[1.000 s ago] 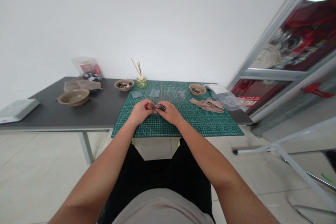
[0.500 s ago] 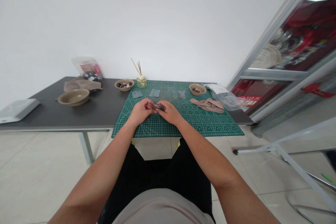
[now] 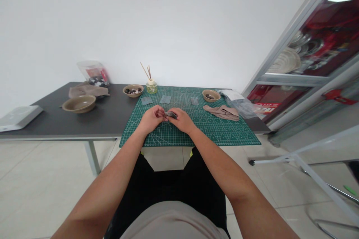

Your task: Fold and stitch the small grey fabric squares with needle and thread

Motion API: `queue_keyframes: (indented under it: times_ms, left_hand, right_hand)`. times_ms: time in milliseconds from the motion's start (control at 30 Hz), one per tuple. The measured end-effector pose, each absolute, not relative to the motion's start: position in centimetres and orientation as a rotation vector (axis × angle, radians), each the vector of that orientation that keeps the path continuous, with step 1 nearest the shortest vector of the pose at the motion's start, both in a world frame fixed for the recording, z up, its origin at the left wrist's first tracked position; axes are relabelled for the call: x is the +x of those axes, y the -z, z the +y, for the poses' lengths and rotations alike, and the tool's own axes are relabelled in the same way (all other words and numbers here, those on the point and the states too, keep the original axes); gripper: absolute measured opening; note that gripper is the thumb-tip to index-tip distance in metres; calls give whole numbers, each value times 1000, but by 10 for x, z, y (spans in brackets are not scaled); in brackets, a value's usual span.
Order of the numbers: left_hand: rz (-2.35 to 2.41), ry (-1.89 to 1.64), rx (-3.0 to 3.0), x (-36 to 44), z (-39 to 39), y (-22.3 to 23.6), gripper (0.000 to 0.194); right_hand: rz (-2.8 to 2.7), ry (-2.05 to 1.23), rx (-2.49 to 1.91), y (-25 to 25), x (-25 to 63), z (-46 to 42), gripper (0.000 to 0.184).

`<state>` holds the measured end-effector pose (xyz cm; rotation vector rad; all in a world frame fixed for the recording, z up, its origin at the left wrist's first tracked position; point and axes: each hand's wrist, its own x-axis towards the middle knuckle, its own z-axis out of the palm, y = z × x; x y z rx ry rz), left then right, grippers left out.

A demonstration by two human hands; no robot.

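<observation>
Above the green cutting mat, my left hand and my right hand meet, fingers bent and pinching. Between them is a small clear plastic bag with something dark in it, partly covered by my fingers. The right hand wraps its far end, while the left fingertips grip its near edge. Beyond my hands, small plastic bags lie flat on the mat: one at the left, one in the middle and one further right.
A bowl of dark and pale stones stands beside a reed diffuser. At the right are another bowl, a brown cloth and a plastic bag. A larger bowl, a jar and a white device stand left.
Both hands stay in the same place with the small plastic bag. Its visible part has tilted slightly; nothing else has visibly moved.
</observation>
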<state>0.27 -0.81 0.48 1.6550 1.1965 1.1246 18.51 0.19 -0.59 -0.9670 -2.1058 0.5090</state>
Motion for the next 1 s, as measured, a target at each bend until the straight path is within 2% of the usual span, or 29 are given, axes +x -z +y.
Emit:
queue_keyframes:
  times_ms: [300, 633, 1000]
  left_hand:
    - [1195, -1127, 1661, 2, -7, -4, 30]
    - [1184, -1129, 1648, 1, -7, -4, 32]
    - [1206, -1143, 1642, 2, -7, -4, 32]
  right_hand:
    - [-2100, -529, -940, 8, 185, 3, 10]
    - [-2091, -516, -953, 6, 185, 1, 5]
    - [-2085, -551, -931, 5, 185, 1, 10]
